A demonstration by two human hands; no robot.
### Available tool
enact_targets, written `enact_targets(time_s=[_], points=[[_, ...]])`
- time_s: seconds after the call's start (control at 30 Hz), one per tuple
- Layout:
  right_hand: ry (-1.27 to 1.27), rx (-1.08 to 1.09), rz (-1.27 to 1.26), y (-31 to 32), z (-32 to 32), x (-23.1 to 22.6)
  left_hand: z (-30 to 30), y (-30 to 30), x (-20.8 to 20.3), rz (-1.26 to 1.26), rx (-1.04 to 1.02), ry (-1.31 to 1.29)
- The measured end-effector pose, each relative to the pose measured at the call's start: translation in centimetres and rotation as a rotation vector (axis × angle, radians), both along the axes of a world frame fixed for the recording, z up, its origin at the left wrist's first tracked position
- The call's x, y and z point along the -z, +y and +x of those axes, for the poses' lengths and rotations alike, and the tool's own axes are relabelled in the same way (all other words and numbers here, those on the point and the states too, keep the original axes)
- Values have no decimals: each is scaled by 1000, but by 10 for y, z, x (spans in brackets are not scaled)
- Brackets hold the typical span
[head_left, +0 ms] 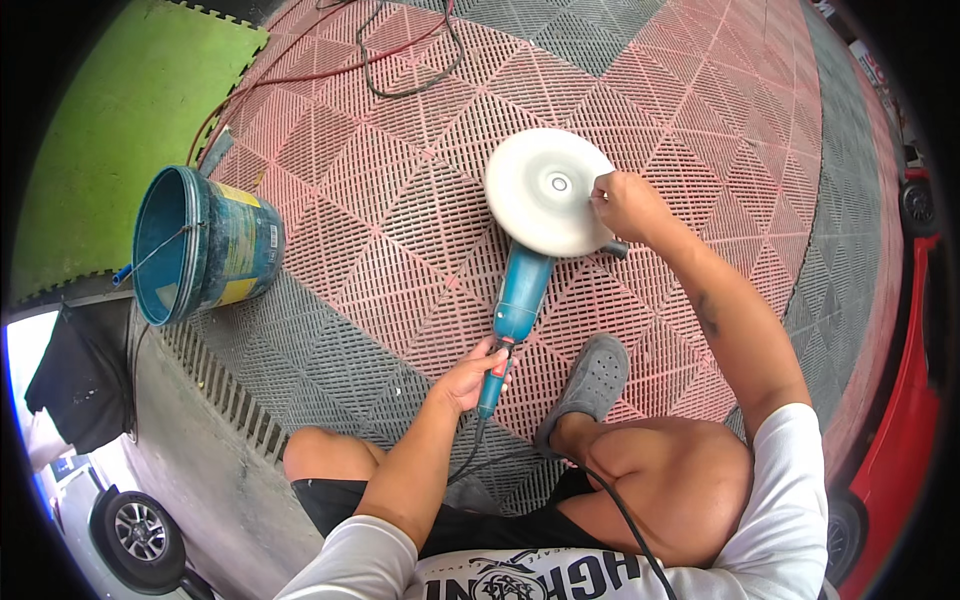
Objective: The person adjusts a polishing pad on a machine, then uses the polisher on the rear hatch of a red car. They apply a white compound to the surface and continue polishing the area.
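A teal power polisher (526,290) with a wide white round pad (535,215) lies in front of me, its pad facing up. My left hand (472,380) is wrapped round its rear handle, close to where the black cord comes out. Over the pad's right edge, my right hand (635,210) has its fingers curled in a pinch; whatever they may hold is hidden. A black side handle (616,249) sticks out from under the pad, just below my right hand.
A dirty blue bucket (245,245) stands at the left on the red and grey slotted floor tiles (410,165). Red and black cords (410,60) lie beyond it. A green mat (120,110) covers the far left. My shoe (595,385) rests near the polisher. A red car (900,420) is at the right.
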State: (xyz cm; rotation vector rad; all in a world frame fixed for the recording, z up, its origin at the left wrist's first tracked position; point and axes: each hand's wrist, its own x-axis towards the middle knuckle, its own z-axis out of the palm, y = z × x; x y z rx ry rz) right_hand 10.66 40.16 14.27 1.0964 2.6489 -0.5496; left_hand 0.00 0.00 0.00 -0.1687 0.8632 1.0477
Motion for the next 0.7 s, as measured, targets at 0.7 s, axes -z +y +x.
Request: enact_targets(time_s=[0.7], points=[[48,34,-42,5,31,0,8,-1,-1,-23,-39,-9]])
